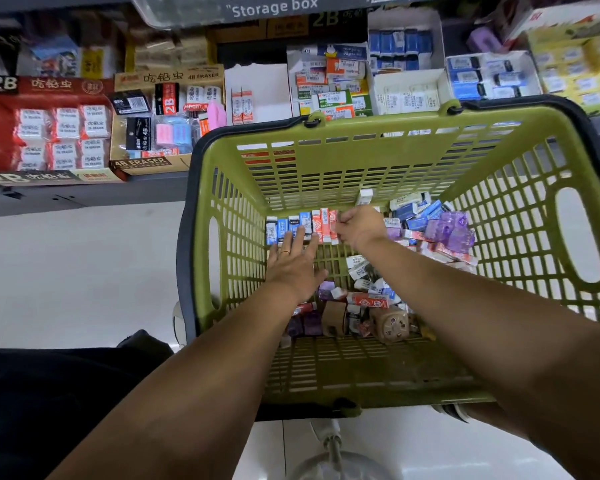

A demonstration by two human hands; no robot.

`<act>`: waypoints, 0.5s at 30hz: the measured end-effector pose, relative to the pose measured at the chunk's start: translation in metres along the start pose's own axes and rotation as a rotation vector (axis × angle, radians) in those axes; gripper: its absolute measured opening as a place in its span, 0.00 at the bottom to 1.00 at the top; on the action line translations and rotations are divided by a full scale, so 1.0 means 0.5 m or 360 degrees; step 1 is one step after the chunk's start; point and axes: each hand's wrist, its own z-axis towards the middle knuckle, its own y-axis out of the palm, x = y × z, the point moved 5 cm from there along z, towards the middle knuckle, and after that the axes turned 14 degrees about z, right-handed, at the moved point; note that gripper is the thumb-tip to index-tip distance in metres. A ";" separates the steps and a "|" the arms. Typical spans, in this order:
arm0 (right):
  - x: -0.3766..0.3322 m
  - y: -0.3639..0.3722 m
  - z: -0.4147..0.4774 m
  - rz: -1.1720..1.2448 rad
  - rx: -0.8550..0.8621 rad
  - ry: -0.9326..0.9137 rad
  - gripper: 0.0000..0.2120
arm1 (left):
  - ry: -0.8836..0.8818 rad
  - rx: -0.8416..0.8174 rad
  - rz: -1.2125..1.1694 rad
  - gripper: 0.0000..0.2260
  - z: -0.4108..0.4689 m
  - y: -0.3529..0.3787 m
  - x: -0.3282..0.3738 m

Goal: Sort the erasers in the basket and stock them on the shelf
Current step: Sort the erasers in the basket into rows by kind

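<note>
**Desk:** What am I looking at through the head camera?

**Operator:** I'm watching a person reaching both bare arms into a green basket [361, 161] that is sitting in front of a stationery shelf [84, 199]. A row of erasers [293, 223] is standing side by side along the far edge of the basket floor, with blue sleeves on the left and red ones on the right.

**Desk:** And what are the hands doing?

**Operator:** The left hand [293, 263] is lying flat with its fingers straight, and its fingertips [299, 234] are touching the blue end of the row. It is wearing a ring [284, 252]. The right hand [359, 227] is curling its fingers and pinching the last red eraser [332, 220] at the row's right end.

**Desk:** Where is the rest of the stock?

**Operator:** I'm seeing loose erasers [413, 216] heaping against the basket's right side, beside some clear purple packets [452, 230]. A second jumble [364, 299] is lying nearer the person, between the two forearms. On the shelf behind, a red 2B display box [0, 133] is sitting next to a brown 4B box [142, 164], and a white tray of blue-sleeved erasers [482, 77] is showing further right. A pale floor [84, 271] is showing to the basket's left.
</note>
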 end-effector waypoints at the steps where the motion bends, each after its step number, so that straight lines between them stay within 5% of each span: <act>1: -0.002 -0.001 -0.002 -0.0068 0.0071 -0.0061 0.07 | 0.0003 -0.0006 -0.0020 0.33 0.000 0.000 0.000; 7: 0.004 -0.021 -0.011 0.0001 -0.0014 -0.0249 0.04 | 0.0014 -0.0051 -0.0106 0.35 -0.002 0.001 0.004; 11: 0.019 -0.098 -0.020 -0.0271 0.0274 -0.0348 0.05 | 0.0033 -0.0085 -0.0130 0.34 -0.004 -0.001 0.002; 15: 0.033 -0.125 -0.013 -0.0699 0.0046 -0.0267 0.23 | 0.0044 -0.0120 -0.0136 0.34 -0.009 -0.006 0.004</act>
